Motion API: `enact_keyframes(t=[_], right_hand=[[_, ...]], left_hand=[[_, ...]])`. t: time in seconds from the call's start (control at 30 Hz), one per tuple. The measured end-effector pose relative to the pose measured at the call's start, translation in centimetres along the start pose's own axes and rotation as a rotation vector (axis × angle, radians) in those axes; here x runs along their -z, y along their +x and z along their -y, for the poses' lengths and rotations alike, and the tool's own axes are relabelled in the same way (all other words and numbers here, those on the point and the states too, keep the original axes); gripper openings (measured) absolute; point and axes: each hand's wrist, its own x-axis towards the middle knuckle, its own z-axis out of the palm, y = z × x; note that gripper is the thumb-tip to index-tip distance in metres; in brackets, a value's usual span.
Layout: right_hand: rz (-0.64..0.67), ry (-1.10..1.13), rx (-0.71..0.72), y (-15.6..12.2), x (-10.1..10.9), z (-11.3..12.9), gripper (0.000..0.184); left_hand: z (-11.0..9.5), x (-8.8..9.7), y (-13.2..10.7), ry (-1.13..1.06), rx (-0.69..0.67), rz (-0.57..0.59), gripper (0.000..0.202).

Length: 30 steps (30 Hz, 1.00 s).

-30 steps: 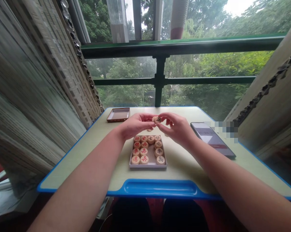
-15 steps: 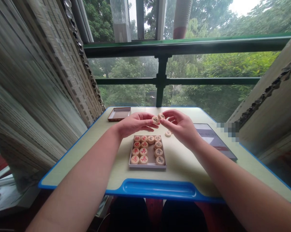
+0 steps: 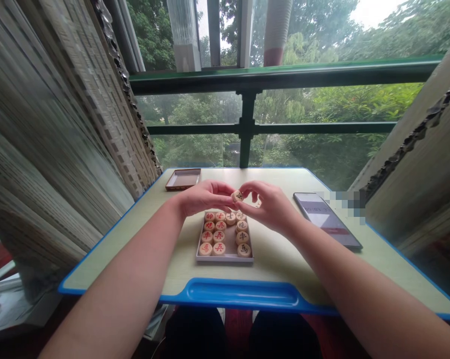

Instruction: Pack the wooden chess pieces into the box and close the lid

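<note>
A Chinese chess piece (image 3: 237,195) with a dark character is pinched between my left hand (image 3: 208,196) and my right hand (image 3: 268,204), just above the far edge of a shallow box (image 3: 225,259). My right thumb and forefinger grip it, while the left fingertips close on it from the other side. Whether a second piece is behind it, I cannot tell. In the box sit round wooden pieces with red characters, such as a red piece (image 3: 219,249), and a right-hand column with black ones, such as a black piece (image 3: 243,250). A bare gap lies between the columns.
The box lid (image 3: 183,179) lies at the table's far left. A phone or tablet (image 3: 328,222) rests on the right. Another loose piece (image 3: 258,204) shows partly behind my right hand. A blue tray groove (image 3: 243,293) runs along the near edge.
My hands have come closer together and lower toward the box. Two separate pieces showed in my fingers before; now one face is visible between both hands. The view has shifted slightly.
</note>
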Motion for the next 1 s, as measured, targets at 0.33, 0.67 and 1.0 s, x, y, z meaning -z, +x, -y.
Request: enact_keyframes(t=[0.33,0.67,1.0], right_hand=[[0.089,0.045,0.002,-0.1,0.4,0.6,0.012],[0.127,-0.007,0.025,-0.1,0.2,0.3,0.014],[0.010,-0.112,0.000,-0.4,-0.8,-0.5,0.010]], left_hand=[[-0.1,0.1,-0.2,0.054,0.040,0.048,0.030],[-0.3,-0.2,-0.2,0.073,0.068,0.040,0.031],[-0.7,-0.8,-0.1,0.089,0.060,-0.074,0.035]])
